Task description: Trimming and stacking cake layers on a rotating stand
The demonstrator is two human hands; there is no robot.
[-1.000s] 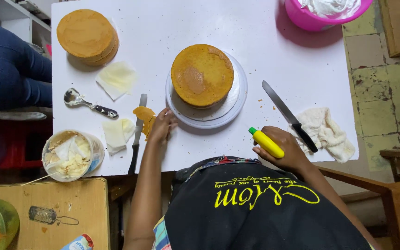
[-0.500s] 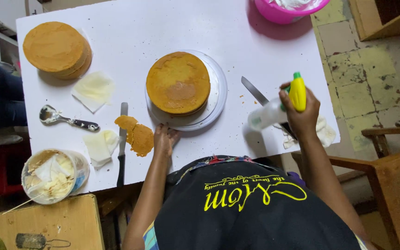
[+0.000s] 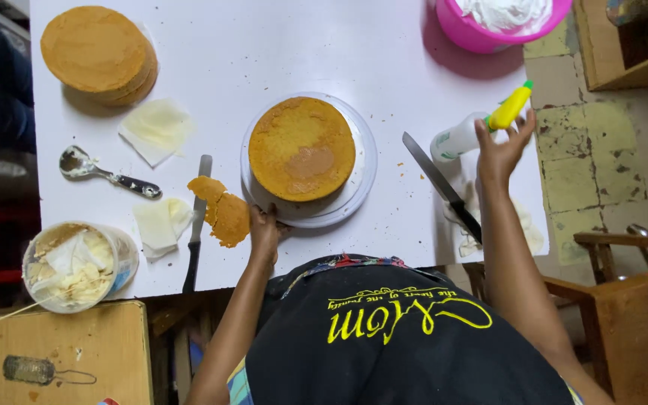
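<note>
At frame center, the left hand (image 3: 265,229) rests with fingers spread against the rim of the white turntable (image 3: 361,176) that carries the round cake layer (image 3: 301,148). At upper right, the right hand (image 3: 500,150) grips a yellow-capped squeeze bottle (image 3: 474,129) above the white table (image 3: 279,45).

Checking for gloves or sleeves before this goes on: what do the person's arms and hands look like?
Both arms are bare from the shoulders to the fingertips. The left hand and right hand wear no gloves, and no rings, watch or bracelets show. The only clothing in view is a black apron or top with yellow script across it.
</note>
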